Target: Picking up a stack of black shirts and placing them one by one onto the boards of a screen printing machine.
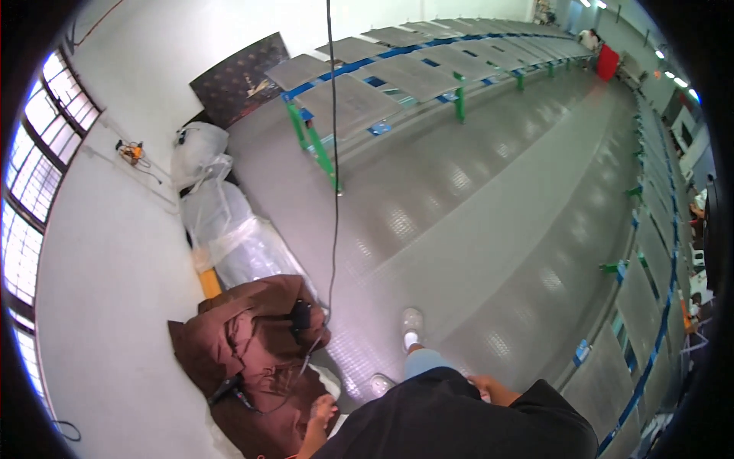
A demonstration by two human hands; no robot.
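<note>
My left hand (323, 409) hangs low beside the brown cloth bundle (260, 336), its fingers loosely bent and apart, with no held thing that I can make out. Whether it touches the cloth is unclear. A thin dark cord lies across the bundle, and a small black object (303, 315) rests on it. My right hand (482, 384) is at my right side, mostly hidden by my black shirt; a small pale patch shows by it, and I cannot make out its fingers.
Clear plastic-wrapped bundles (229, 222) lie along the left wall. A black cable (333, 153) hangs down ahead of me. Long green-legged racks with grey panels (348, 103) stand across the far side, and more panels (604, 382) line the right. A person (588, 38) is far off.
</note>
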